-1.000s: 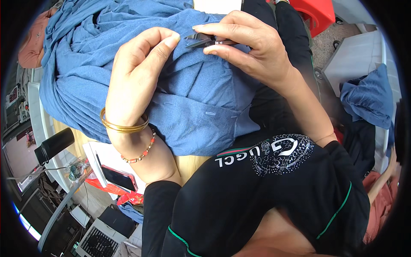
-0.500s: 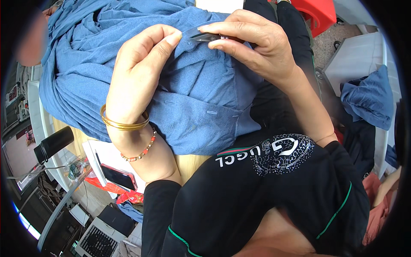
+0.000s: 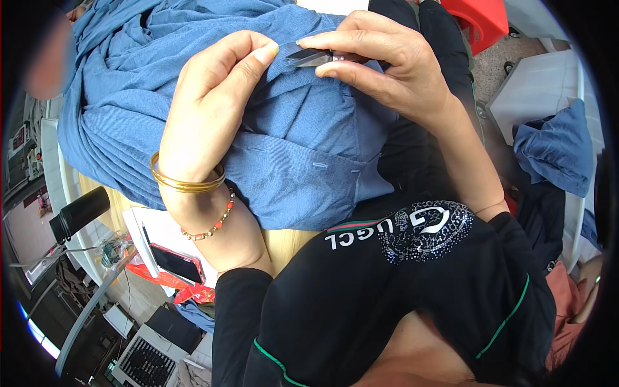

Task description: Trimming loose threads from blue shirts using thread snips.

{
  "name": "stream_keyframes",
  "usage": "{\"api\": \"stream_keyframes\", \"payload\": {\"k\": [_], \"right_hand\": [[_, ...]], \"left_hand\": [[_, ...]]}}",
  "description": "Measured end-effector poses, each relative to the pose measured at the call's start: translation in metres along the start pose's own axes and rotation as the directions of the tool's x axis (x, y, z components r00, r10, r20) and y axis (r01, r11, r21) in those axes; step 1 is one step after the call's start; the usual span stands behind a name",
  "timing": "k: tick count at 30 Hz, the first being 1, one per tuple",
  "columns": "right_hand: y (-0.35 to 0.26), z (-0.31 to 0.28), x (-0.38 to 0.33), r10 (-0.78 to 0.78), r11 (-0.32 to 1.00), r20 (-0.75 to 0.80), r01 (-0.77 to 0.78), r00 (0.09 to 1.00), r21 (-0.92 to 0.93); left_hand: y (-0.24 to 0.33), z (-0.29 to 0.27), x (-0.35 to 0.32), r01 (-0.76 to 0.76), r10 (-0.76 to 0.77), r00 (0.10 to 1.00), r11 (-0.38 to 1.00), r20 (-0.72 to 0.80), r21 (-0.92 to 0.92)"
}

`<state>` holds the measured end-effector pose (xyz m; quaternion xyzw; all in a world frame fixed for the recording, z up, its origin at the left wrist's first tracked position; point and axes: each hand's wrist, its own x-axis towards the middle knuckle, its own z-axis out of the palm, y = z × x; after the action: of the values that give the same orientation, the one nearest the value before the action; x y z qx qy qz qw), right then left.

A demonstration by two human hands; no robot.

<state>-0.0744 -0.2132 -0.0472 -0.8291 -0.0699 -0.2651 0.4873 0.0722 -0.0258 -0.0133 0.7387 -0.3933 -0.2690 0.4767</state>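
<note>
A blue knit garment (image 3: 290, 174) with buttonhole slits along its band lies heaped in front of me. Above it, my left hand (image 3: 209, 97) pinches thumb and forefinger together; whatever is between the fingertips is too small to make out. My right hand (image 3: 400, 64) grips a small pair of dark thread snips (image 3: 313, 59) between thumb and fingers. Their pointed blades face my left fingertips, a short gap away, over the cloth. Much of the snips' handle is hidden in the right hand.
Left of my forearm are a black cylinder (image 3: 80, 214), white paper (image 3: 143, 222) and a phone in a red case (image 3: 177, 263). More blue cloth (image 3: 554, 148) hangs at the right by a white bin (image 3: 535, 84). A red plastic stool (image 3: 477, 22) stands at far right. Another person's arm (image 3: 588, 290) shows lower right.
My left fingertips have shifted slightly right. The snips have turned a little in my right hand, and their blades show more plainly. Both grips stay closed.
</note>
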Motion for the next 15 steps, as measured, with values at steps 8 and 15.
{"api": "stream_keyframes", "payload": {"k": [8, 15], "right_hand": [[0.021, 0.013, -0.007, -0.071, 0.995, -0.013, 0.070, 0.997, -0.075], [0.021, 0.013, -0.005, -0.080, 0.994, -0.013, 0.078, 0.997, -0.078]], "left_hand": [[0.002, -0.003, 0.001, 0.002, -0.003, 1.000, 1.000, 0.030, 0.009], [0.004, -0.001, 0.001, 0.002, -0.002, 1.000, 1.000, 0.022, 0.022]]}}
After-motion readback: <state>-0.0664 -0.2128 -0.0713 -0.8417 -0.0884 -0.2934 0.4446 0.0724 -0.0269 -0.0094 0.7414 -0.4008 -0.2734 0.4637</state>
